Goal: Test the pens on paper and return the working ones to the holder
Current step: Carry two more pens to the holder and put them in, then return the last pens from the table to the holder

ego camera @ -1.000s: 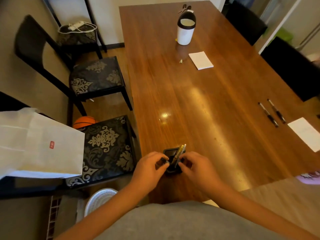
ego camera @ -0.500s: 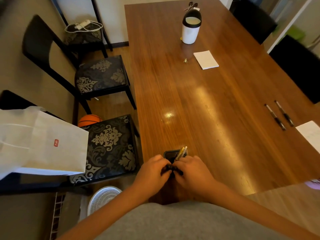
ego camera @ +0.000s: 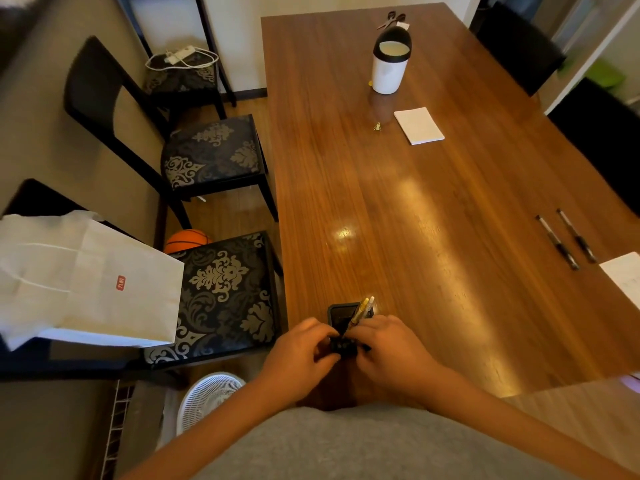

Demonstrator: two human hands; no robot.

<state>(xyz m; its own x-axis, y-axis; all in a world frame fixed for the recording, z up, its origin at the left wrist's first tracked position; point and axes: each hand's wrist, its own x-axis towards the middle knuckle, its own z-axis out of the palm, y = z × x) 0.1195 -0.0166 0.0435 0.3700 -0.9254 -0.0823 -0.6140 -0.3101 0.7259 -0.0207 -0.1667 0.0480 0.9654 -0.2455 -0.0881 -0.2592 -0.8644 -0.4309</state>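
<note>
Head view. The black pen holder [ego camera: 341, 315] stands on the counter [ego camera: 415, 220] at its near edge, directly in front of the person's body. The left hand [ego camera: 299, 355] closes on the holder from the left and the right hand [ego camera: 388, 351] from the right; the fingers of both wrap its lower part, so the two hands are nearly together with the holder clamped between them. Neither hand is nearer: the holder sits on the midline between them.

Contents of holder: two light-coloured pens [ego camera: 362, 311], yellowish and white, stand in it. Their long axes tilt up and away from the person, leaning toward the right side of the opening. The rest of the opening looks dark; whether anything else is inside cannot be told.

Other task items lie well apart, to the right and further from the person. Two dark pens [ego camera: 568, 242] lie flat on the counter, side by side and roughly parallel, long axes running away from the person and slightly left. Just beside their near ends, a white sheet of paper [ego camera: 623, 278] lies at the right frame edge. Judgement: the right hand is the nearer one for reaching them.

Far end of counter: a white notepad [ego camera: 419, 125] and a white cup with a black rim [ego camera: 389, 65], not involved.
</note>
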